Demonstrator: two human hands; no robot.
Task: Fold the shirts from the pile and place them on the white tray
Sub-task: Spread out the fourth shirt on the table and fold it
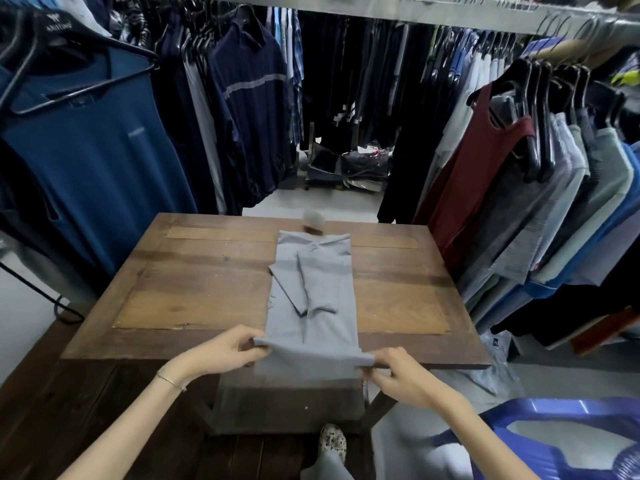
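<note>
**Item:** grey-blue polo shirt [313, 289], sides and sleeves folded inward to a narrow strip.
**Position:** centre of the wooden table [194, 271]. Its long axis runs from the table's near edge toward the far edge, with the collar [311, 244] at the far end and the lower end overhanging the near edge.
**Grip:** at the near edge, the left hand [221, 353] pinches the strip's left side and the right hand [403, 374] pinches its right side. Fingers are curled on the cloth, and both hands are equally near.
**Key relation:** nearly all the shirt lies beyond the grip, so the fold probably carries the lower end away toward the collar.
**White tray:** not in view.
</note>
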